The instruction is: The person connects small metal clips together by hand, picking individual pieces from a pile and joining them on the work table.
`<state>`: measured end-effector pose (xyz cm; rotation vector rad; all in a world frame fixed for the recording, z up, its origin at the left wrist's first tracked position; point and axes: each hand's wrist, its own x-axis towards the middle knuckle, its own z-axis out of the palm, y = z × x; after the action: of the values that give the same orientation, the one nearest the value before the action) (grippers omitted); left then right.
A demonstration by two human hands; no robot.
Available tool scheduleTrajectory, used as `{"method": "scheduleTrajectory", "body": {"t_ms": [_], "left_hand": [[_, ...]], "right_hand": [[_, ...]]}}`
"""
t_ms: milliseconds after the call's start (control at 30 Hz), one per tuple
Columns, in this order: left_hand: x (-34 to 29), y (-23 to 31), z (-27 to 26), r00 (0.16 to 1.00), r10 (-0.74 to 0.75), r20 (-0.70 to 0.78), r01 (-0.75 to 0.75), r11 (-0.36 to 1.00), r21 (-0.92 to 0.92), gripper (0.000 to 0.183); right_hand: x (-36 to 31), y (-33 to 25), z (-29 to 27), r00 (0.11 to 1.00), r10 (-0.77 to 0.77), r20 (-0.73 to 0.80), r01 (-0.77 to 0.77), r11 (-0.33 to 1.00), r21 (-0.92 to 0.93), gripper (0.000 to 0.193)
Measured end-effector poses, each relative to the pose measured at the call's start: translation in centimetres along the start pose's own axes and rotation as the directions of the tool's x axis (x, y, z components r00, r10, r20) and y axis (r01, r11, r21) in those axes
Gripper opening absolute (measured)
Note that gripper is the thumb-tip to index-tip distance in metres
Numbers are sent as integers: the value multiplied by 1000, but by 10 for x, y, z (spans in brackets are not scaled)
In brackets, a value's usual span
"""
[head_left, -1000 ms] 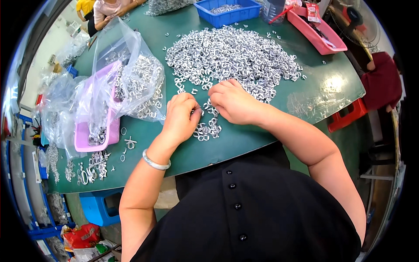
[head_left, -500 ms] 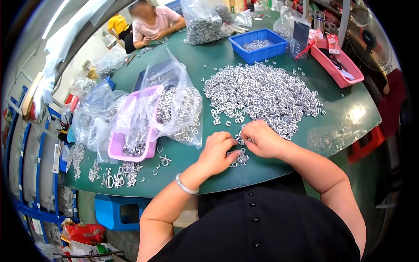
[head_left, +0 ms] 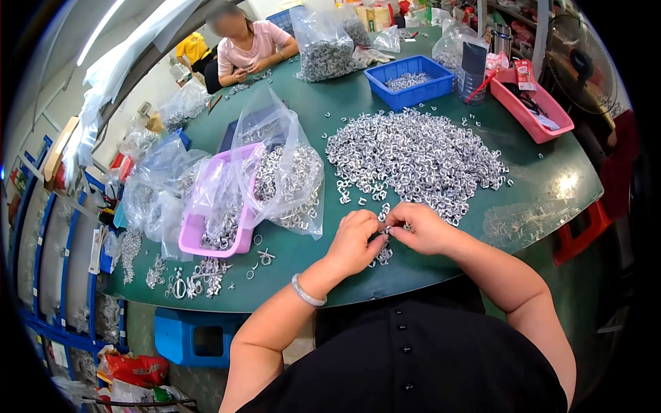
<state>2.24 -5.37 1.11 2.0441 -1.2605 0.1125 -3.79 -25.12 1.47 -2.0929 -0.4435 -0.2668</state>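
My left hand [head_left: 354,242] and my right hand [head_left: 421,231] meet close to the table's near edge. Their fingertips pinch together around a small silvery metal piece [head_left: 386,230]; its exact shape is mostly covered by the fingers. Below the fingertips lies a little cluster of similar metal pieces [head_left: 383,256], partly hidden by my left hand. Just beyond my hands spreads a large heap of small U-shaped metal pieces [head_left: 420,155], with a few strays around its edge.
Left of my hands are a pink-purple basket [head_left: 244,237], clear bags of metal parts [head_left: 296,182] and loose rings [head_left: 180,288]. Beyond the heap stand a blue tray [head_left: 406,98] and a pink bin [head_left: 544,131]. Another person [head_left: 251,51] sits across the green table [head_left: 323,275].
My hands have come together, and the fingertips now meet on a small metal piece. The left hand moved right, and its fingers closed. The whole view shifted slightly.
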Motion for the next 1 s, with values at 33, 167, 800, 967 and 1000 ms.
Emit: {"method": "scheduleTrajectory", "body": {"t_ms": [33,167,800,967,1000], "left_hand": [[0,0,0,1000,0,5,0,1000,2,21],[-1,1,-1,999,-16,45,16,1000,4,22],[-8,3,-14,983,-110,144,78,974,214,23],[-14,4,-17,984,-106,142,80,981,178,23],[-16,5,-18,984,-108,140,82,980,180,23]], "right_hand": [[0,-1,-1,1000,-8,12,8,1000,-17,10],[-1,-3,-3,1000,4,27,-3,999,-42,8],[19,-23,-74,849,282,448,110,734,-670,34],[16,-35,-87,868,294,399,14,790,-613,34],[11,-35,-81,809,308,501,65,799,-597,35]]}}
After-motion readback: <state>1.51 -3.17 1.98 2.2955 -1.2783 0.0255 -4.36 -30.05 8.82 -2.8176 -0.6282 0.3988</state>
